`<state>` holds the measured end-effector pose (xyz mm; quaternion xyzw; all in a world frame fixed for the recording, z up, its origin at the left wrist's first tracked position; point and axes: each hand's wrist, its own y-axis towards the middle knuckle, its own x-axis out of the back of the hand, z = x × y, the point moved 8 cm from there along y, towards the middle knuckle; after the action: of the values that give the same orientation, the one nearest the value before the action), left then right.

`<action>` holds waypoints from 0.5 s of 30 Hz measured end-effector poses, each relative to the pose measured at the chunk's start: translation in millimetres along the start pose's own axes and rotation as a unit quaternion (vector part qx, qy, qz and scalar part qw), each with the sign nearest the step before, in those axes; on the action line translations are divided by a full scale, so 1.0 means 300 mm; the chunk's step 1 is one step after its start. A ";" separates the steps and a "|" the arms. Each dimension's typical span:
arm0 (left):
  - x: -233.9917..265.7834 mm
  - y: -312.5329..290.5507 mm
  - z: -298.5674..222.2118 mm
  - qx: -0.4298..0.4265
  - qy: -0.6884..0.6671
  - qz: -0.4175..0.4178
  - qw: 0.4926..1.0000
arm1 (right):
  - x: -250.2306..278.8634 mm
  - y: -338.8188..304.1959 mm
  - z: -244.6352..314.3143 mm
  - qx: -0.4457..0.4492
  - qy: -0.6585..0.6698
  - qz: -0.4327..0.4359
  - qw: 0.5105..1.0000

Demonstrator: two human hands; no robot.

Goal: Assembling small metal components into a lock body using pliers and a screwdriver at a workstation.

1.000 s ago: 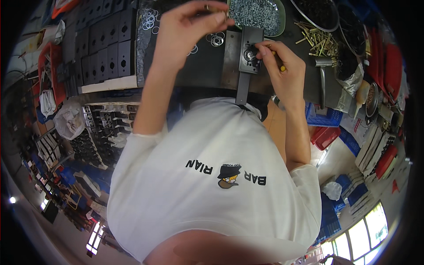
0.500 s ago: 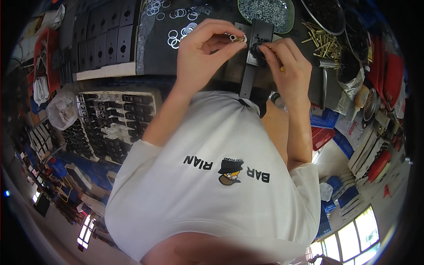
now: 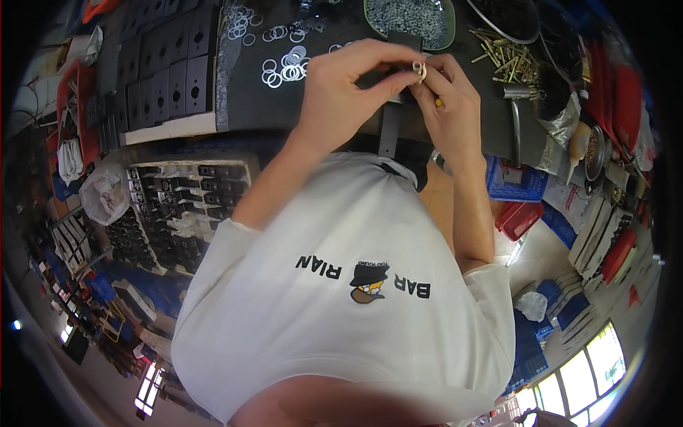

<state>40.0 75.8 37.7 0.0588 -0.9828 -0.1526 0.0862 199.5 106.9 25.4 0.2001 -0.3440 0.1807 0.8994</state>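
Pinched a small shiny metal piece (image 3: 419,69) between the thumb and fingertips of the left hand (image 3: 341,85). Held that piece above the black plate (image 3: 404,42), close by the bent fingers of the right hand (image 3: 453,107). Curled the right hand inward around a small yellow-ended thing (image 3: 439,102); could not tell its kind, nor the full grip of that hand. Could not tell, either, of any contact between the two hands. Hid most of the black plate behind both hands, leaving in sight its far end and, nearer the body, a narrow black strip (image 3: 388,132) pointing toward the white shirt (image 3: 341,235). Had the plate at the dark workbench (image 3: 245,103), just short of a green tray (image 3: 453,32) full of small pale metal bits (image 3: 409,18). Saw loose silver rings (image 3: 292,69) to the left, and farther left rows of black panels (image 3: 171,89) with holes. Saw on the right a heap of brass-coloured rods (image 3: 509,58) and, just nearer the body, a metal hammer (image 3: 517,117). Saw, lower on the right, a blue basket (image 3: 523,191) near a red box (image 3: 519,220).
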 end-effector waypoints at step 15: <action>-0.040 -0.066 0.118 0.172 0.032 0.081 0.981 | 0.053 0.018 0.043 0.005 0.029 -0.004 1.000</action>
<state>46.9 68.9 -3.4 -0.0023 -0.9925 0.0284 0.1187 201.1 108.4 46.5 0.2011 -0.3159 0.1844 0.9087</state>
